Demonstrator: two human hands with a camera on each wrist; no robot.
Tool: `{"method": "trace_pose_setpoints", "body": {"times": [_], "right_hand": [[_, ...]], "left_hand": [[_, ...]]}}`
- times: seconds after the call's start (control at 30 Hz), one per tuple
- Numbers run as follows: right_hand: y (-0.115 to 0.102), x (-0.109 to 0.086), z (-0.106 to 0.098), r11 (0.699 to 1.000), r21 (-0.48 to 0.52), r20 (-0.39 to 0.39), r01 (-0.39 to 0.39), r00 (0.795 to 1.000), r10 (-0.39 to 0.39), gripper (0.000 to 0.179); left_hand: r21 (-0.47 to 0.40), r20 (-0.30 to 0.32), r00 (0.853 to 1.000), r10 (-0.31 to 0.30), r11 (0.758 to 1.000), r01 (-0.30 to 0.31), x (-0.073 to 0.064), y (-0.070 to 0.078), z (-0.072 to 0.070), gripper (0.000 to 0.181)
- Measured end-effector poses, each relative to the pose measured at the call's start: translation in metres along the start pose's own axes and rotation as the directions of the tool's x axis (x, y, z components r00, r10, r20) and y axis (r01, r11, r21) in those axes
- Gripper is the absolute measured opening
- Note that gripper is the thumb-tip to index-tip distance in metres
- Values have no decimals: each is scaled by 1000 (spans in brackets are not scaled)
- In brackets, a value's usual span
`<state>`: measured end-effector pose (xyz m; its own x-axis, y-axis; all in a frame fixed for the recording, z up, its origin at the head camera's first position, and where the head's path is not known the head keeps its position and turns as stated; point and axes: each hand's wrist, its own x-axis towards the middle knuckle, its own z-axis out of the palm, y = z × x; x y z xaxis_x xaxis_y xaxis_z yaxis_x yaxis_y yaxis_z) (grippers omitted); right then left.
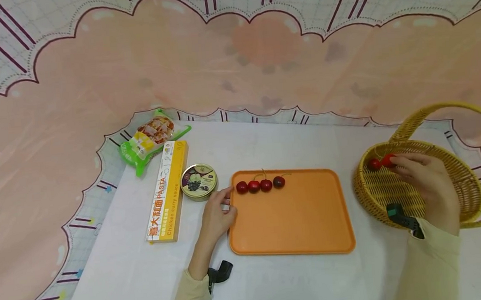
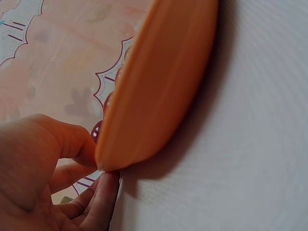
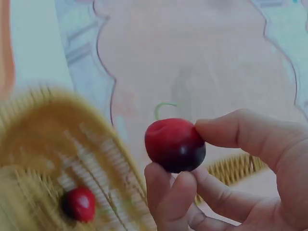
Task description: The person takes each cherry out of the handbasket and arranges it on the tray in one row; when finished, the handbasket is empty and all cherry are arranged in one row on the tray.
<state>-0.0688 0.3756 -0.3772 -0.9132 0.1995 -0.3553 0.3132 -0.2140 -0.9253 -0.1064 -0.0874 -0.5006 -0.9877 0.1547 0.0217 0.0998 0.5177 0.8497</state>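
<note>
My right hand pinches a red cherry between thumb and fingertips, over the yellow wicker basket. A thin green stem curls up from that fruit. Another dark red cherry lies inside the basket, near the held one. At the left edge of an orange tray, my left hand grips the rim between thumb and fingers. Several cherries sit in a row along the tray's far left side, some with stems showing.
Left of the tray stand a round tin and a yellow-and-white pasta box. Behind them lies a green food packet. The basket's tall handle arches over its right side. Everything rests on a white tabletop.
</note>
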Motion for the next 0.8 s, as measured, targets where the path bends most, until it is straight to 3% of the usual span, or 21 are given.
{"method": "trace_pose_setpoints", "body": {"times": [0.17,0.33,0.4,0.57,0.8], "right_hand": [[6,2,33,996,-40,55,75,996,-72,19],[23,12,76,990,-96,104,104,990,-94,12],[34,18,94,984,-148,110,97,991,-81,19],[63,32,134,928,-371,65,41,998,-19,38],[94,45,169,895,-445,1,8,1000,-9,31]], "left_hand": [[-4,-11,1000,21,1000,-21,0,0,-3,51],[-8,-21,999,29,1000,-30,0,-1,-4,51],[-10,-23,999,30,999,-31,0,-1,-4,51],[-26,-13,999,29,999,-30,0,-1,-4,52],[-26,0,1000,9,1000,-9,-1,-2,-1,52]]}}
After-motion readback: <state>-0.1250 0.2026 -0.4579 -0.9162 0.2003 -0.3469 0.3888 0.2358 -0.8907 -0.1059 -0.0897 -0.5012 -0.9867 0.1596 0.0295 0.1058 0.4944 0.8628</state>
